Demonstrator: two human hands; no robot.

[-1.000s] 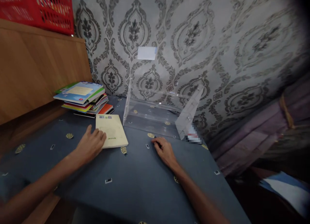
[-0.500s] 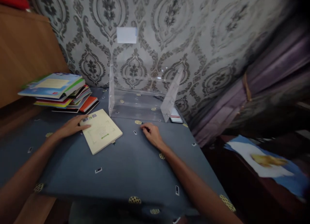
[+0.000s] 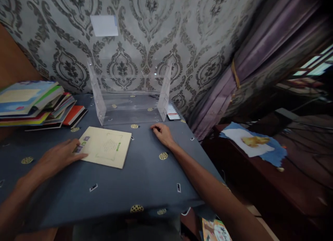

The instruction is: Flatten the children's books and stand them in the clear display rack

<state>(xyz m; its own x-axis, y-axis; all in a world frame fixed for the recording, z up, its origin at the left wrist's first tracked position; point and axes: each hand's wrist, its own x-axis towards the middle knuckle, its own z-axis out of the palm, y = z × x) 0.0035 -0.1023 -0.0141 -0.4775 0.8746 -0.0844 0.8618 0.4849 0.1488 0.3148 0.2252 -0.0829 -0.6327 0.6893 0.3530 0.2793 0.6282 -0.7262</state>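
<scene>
- At the cream book's nine o'clock end, the left hand is partly open, its thumb on the cover and its other fingers bent by the edge; whether they reach underneath to grip is hidden.
- Between two and three o'clock from the book, the right hand is loosely curled and partly open at the blue patterned tablecloth, with nothing visible in it.
- The cream book lies flat on the cloth, printed side up, its green mark towards three o'clock.
- At ten o'clock from it is an uneven book stack, a light-blue cover on top and an orange one low down.
- At one o'clock, the clear stand stands on the cloth before the patterned wall, with a partly blurred white item just beside its right side.
- Towards twelve, a white card shows against the wallpaper.
- Around two o'clock hangs a tied purple curtain.
- Further out, at three o'clock, a blue-and-white sheet bears something yellow.
</scene>
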